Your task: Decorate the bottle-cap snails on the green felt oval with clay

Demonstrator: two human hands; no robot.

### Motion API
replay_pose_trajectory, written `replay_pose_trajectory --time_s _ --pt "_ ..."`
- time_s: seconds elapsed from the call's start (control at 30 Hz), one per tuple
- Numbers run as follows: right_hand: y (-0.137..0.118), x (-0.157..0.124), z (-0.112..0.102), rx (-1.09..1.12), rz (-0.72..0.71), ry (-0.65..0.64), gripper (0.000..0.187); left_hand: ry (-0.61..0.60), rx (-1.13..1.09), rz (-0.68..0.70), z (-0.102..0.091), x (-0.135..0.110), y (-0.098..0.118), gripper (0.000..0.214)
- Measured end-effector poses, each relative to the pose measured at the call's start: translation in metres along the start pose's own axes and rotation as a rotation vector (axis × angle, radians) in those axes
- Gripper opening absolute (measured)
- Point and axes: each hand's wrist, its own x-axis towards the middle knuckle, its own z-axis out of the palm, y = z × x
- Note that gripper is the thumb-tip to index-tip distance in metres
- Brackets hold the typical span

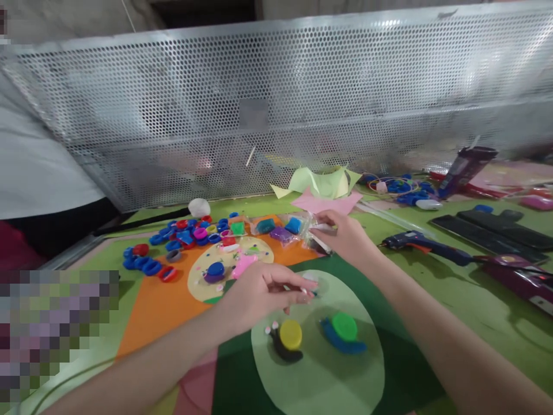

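Observation:
My left hand [263, 288] is over the light green paper oval [280, 383], thumb and fingertips pinched on something too small to make out. My right hand [341, 233] is farther back, its fingers closed on a clear plastic packet [320, 242] with white and black contents. On the oval lie two snail figures: a dark one with a yellow cap shell [291, 334] and a blue one with a green cap shell [344, 327]. Behind my left hand, a cream oval [199, 285] holds a blue cap snail [215, 271] and a pink shape [244, 265].
Several bottle caps [185, 237] are piled at the left. Packets of coloured clay [283, 233] lie at the orange sheet's back edge. A glue gun [425, 245] and a black tray [492, 236] are at the right. A perforated metal panel [302, 86] stands behind.

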Motion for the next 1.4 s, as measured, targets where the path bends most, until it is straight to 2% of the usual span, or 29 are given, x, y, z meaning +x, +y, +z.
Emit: replay_pose_trajectory --time_s 0.2,0.4,0.53,0.7,0.8,1.0,1.13,1.23,1.4 --pt "0.007 -0.001 0.005 -0.09 0.015 -0.077 0.02 0.011 0.195 0.05 -0.002 -0.004 0.002 0.017" --pt "0.021 -0.003 0.015 -0.251 0.048 -0.186 0.028 0.107 0.148 0.054 -0.007 -0.015 0.005 0.02" --pt "0.019 -0.007 0.02 -0.317 -0.004 -0.223 0.026 0.259 0.108 -0.022 -0.019 -0.028 -0.012 0.016" --pt "0.019 -0.01 0.029 -0.357 -0.148 -0.248 0.019 0.361 0.084 -0.054 -0.03 -0.036 -0.037 0.023" --pt "0.021 -0.013 0.035 -0.383 -0.188 -0.251 0.016 0.366 0.085 -0.058 -0.03 -0.037 -0.041 0.027" --pt "0.024 -0.015 0.041 -0.429 -0.159 -0.235 0.017 0.299 0.097 -0.061 -0.026 -0.043 -0.036 0.025" --pt "0.026 -0.015 0.04 -0.45 -0.146 -0.216 0.019 0.345 0.121 0.022 -0.026 -0.047 -0.035 0.012" --pt "0.027 -0.015 0.041 -0.457 -0.152 -0.203 0.02 0.324 0.119 0.089 -0.027 -0.048 -0.036 0.01" --pt "0.03 -0.016 0.041 -0.465 -0.171 -0.192 0.02 0.302 0.313 0.163 -0.028 -0.048 -0.036 0.011"
